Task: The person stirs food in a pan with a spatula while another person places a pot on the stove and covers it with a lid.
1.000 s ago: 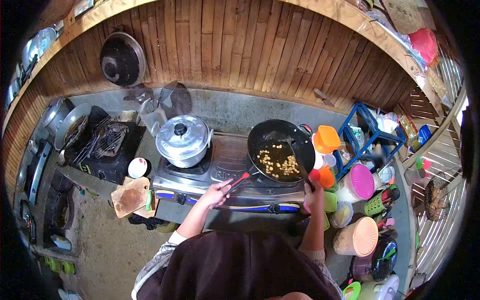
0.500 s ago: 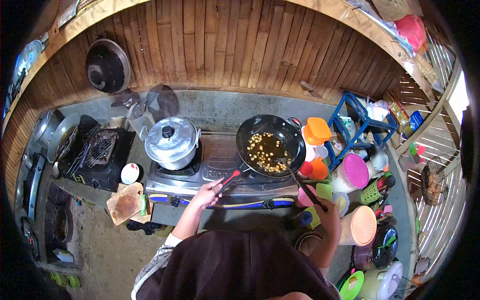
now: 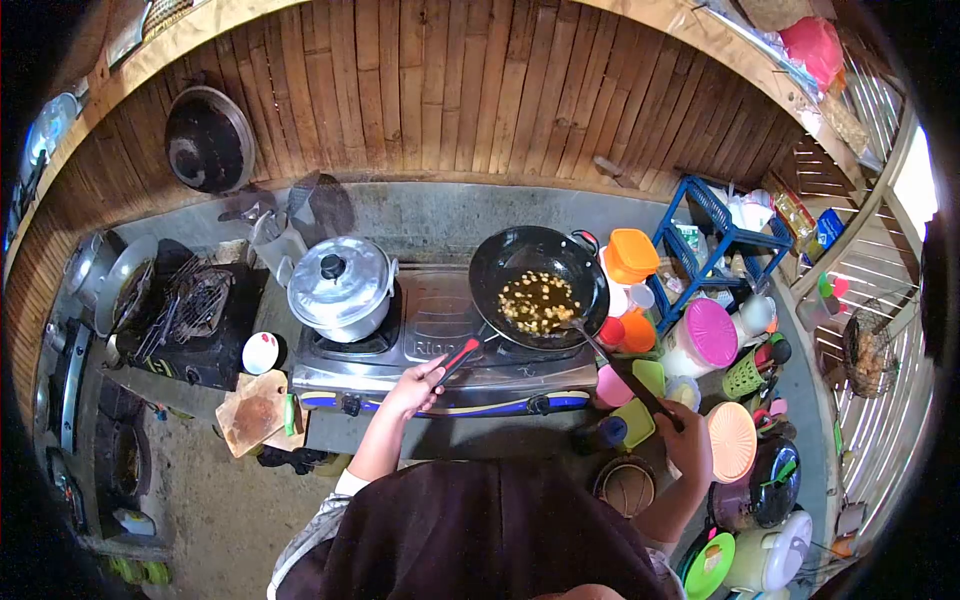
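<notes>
A black wok [image 3: 500, 258] stands on the right burner of the steel gas stove [image 3: 440, 375], tilted slightly towards me. Small pale-golden pieces of food [image 3: 538, 302] lie in dark oil at its bottom. My left hand [image 3: 415, 390] is closed round the wok's black-and-red handle [image 3: 458, 362]. In my right hand [image 3: 688, 437] is the long dark handle of a spatula [image 3: 625, 373]. The spatula's blade rests in the oil at the wok's lower right, partly hidden by food. On the left burner sits a lidded aluminium pot [image 3: 341, 290].
Left of the stove are a cutting board [image 3: 252, 415] with a green-handled knife, a white round container [image 3: 260, 352] and a black grill stove [image 3: 190, 320]. Orange tubs [image 3: 630, 256], a blue rack [image 3: 720, 240] and several lidded containers [image 3: 711, 334] crowd the right side.
My right hand has moved to the right with the spatula handle, and the blade has shifted slightly. Food pieces in the oil have moved. My left hand stays on the wok handle.
</notes>
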The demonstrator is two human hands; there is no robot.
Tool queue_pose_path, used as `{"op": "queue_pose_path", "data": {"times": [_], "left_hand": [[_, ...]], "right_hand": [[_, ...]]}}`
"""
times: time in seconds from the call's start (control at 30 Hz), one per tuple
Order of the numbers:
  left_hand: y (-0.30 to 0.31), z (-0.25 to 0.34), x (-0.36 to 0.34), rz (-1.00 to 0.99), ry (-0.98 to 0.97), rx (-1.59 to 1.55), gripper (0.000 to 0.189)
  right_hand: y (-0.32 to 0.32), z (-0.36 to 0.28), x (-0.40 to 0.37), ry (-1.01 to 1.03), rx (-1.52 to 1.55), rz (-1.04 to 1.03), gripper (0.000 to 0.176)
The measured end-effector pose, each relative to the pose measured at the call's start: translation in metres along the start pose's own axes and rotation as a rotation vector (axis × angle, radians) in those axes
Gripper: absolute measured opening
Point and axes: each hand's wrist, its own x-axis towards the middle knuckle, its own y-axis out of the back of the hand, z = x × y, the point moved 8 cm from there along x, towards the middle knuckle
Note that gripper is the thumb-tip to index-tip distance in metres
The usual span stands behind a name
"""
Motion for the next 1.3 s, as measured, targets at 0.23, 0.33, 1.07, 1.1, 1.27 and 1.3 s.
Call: {"op": "queue_pose_path", "data": {"times": [0.23, 0.33, 1.07, 1.1, 1.27, 1.3], "left_hand": [[-0.002, 0.001, -0.002, -0.011, -0.004, 0.008, 0.04], [-0.002, 0.0, -0.001, -0.001, 0.008, 0.009, 0.041], [-0.001, 0.0, -0.004, 0.009, 0.017, 0.003, 0.039], [-0.001, -0.001, -0.003, 0.001, 0.016, -0.001, 0.039], [-0.002, 0.001, -0.003, -0.011, 0.015, 0.008, 0.039], [-0.002, 0.003, -0.005, -0.005, 0.022, 0.013, 0.039]], "right_hand": [[-0.011, 0.01, 0.006, 0.011, -0.041, -0.033, 0.028], [-0.028, 0.011, 0.012, 0.086, -0.033, -0.023, 0.029], [-0.159, 0.01, 0.12, 0.096, 0.206, -0.053, 0.03], [-0.156, 0.011, 0.124, 0.154, 0.154, 0.004, 0.031], [-0.139, 0.01, 0.125, 0.134, 0.146, 0.041, 0.034], [-0.133, 0.007, 0.122, 0.12, 0.074, 0.058, 0.034]]}}
